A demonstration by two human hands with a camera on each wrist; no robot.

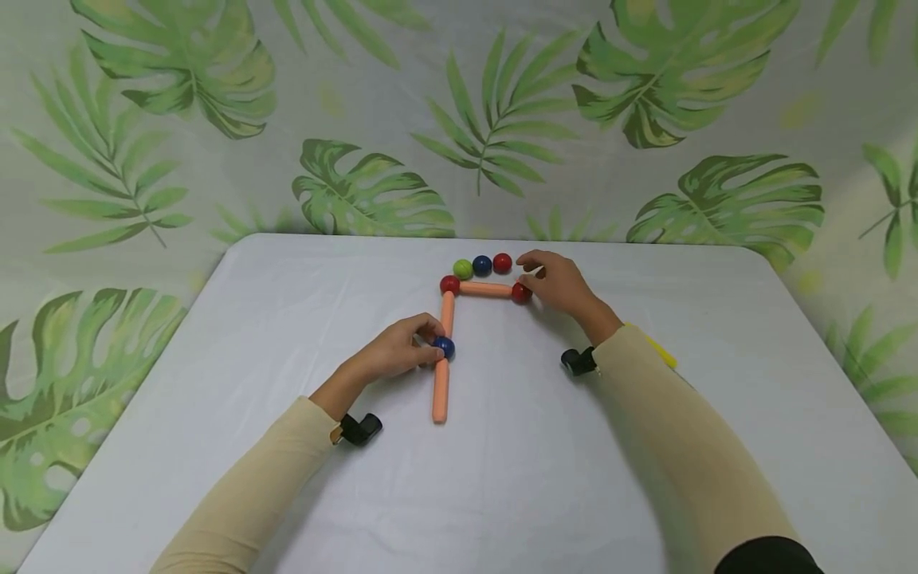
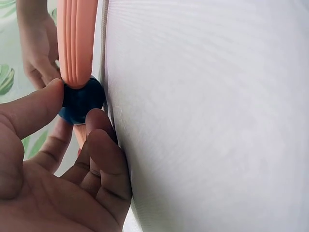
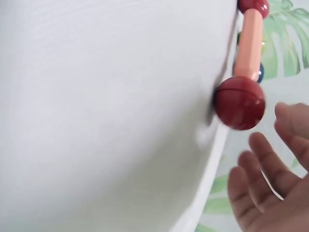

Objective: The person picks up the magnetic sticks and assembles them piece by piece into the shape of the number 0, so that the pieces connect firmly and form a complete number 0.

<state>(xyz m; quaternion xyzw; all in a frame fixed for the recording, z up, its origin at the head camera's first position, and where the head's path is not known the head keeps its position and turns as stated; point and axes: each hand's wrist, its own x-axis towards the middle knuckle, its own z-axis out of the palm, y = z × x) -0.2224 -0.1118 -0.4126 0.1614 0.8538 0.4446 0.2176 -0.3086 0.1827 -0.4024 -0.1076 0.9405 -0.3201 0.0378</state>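
Observation:
My left hand (image 1: 402, 347) pinches a dark blue ball (image 1: 445, 347) between thumb and fingers. An orange ridged stick (image 2: 77, 43) joins the ball and points toward the near side. A second orange stick (image 1: 448, 312) runs from it to a red ball (image 1: 449, 285) at the corner. From that corner a third orange stick (image 1: 486, 289) lies sideways, ending in another red ball (image 1: 521, 293). My right hand (image 3: 275, 188) is beside this end red ball (image 3: 240, 103), its fingers spread and apart from the ball in the right wrist view.
Behind the sideways stick, a loose green ball (image 1: 463, 269), blue ball (image 1: 482, 265) and red ball (image 1: 502, 263) sit in a row. A yellow piece (image 1: 661, 351) shows partly from under the right sleeve. The white table (image 1: 502, 478) ends at a leaf-patterned backdrop (image 1: 502, 119).

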